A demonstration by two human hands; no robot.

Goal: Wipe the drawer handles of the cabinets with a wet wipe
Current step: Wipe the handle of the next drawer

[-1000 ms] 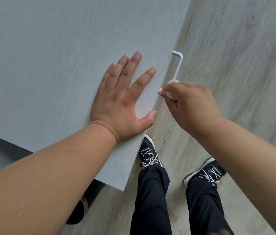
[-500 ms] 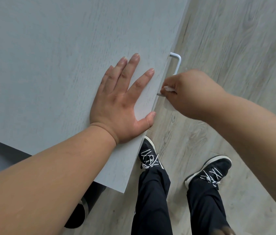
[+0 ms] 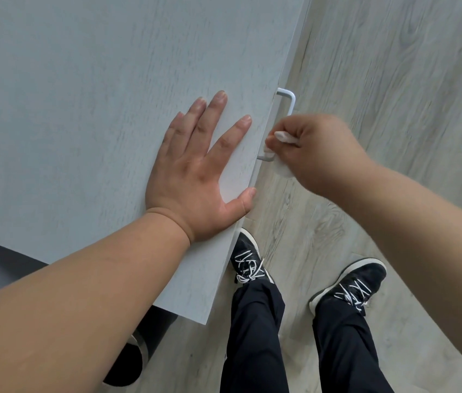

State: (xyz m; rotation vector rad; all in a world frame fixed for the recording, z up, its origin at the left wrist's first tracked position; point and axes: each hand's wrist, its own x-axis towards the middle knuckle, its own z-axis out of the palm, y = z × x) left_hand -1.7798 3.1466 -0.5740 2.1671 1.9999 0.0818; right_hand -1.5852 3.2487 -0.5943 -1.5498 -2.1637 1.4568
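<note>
A: Where's the handle sitting?
B: White bar handle (image 3: 290, 104) is projecting from the cabinet's front, just past the edge of the cabinet top (image 3: 82, 109). Wet wipe (image 3: 283, 169) is bunching round its lower end.
A: Hands?
B: Right hand (image 3: 317, 154) is curling round the wipe, pinching it onto the bar's lower half; the upper bend is showing bare. Left hand (image 3: 198, 171) is lying flat on the cabinet top, fingers straight and spread, thumb reaching the edge, gripping nothing.
A: Further out?
B: Pale wood-grain floor (image 3: 394, 80) is showing to the right. Black shoes (image 3: 351, 282) with white laces are standing on it beneath the hands, dark trousers (image 3: 252, 336) covering the legs.
</note>
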